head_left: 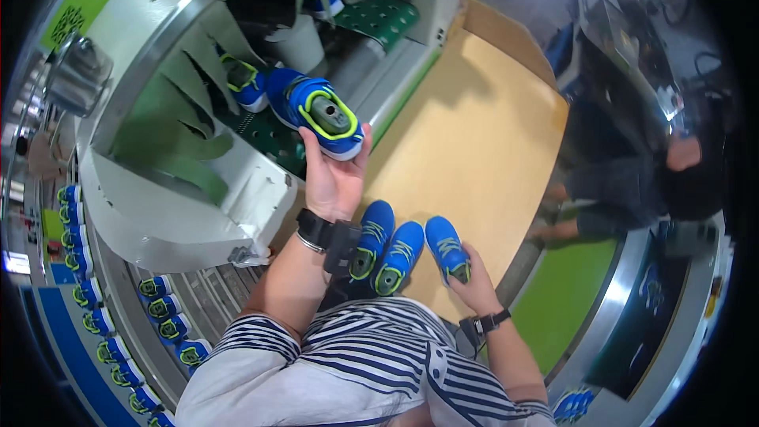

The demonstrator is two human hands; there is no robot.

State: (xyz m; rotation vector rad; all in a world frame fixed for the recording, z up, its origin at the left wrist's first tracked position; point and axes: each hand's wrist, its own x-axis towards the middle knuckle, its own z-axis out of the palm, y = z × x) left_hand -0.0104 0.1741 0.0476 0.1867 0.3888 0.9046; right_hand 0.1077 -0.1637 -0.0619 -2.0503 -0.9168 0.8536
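My left hand (336,178) is closed around the heel of a blue sneaker (316,111) with a yellow-green collar and a dark grey last inside. That sneaker is over the green perforated belt (278,142) at the mouth of a machine, its toe pointing inward. Beside its toe is another blue sneaker (247,83) under the hanging strips. My right hand (477,285) grips the heel of a sneaker (447,249) on the wooden table. To its left lie two more blue sneakers, one (402,249) nearer it and one (375,231) farther left.
A pale wooden table (474,134) has a raised rim at its far end. The white machine (158,190) with grey-green strips (186,95) stands at left. Several sneakers (166,307) line racks at lower left. A person in dark clothes (632,142) is at the right.
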